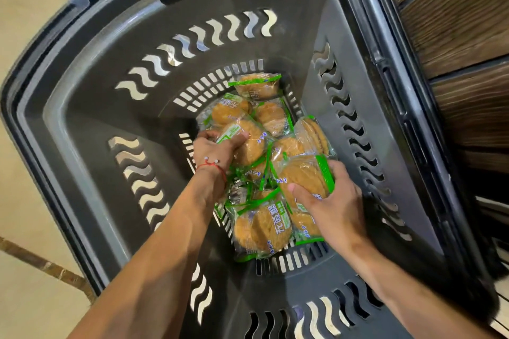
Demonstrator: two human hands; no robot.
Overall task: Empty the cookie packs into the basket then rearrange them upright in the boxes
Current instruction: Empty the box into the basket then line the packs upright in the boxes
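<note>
Cookie packs [261, 151] at frame centre seem light, crinkly, breakable; one is gripped by each hand, left hand [213, 150], right hand [334, 201], best held by the edges.

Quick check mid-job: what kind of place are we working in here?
Most likely a shop or its stockroom. Clues: a grey plastic shopping basket, many identical sealed cookie packs lying in it, and what looks like dark wooden shelving beside it.

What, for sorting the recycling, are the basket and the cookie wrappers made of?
The basket looks like moulded dark grey plastic, semi-matte: one-piece walls with wavy slots. The cookie packs seem wrapped in thin clear film, probably plastic, green-edged: glossy, crinkled, cookies visible through it.
</note>
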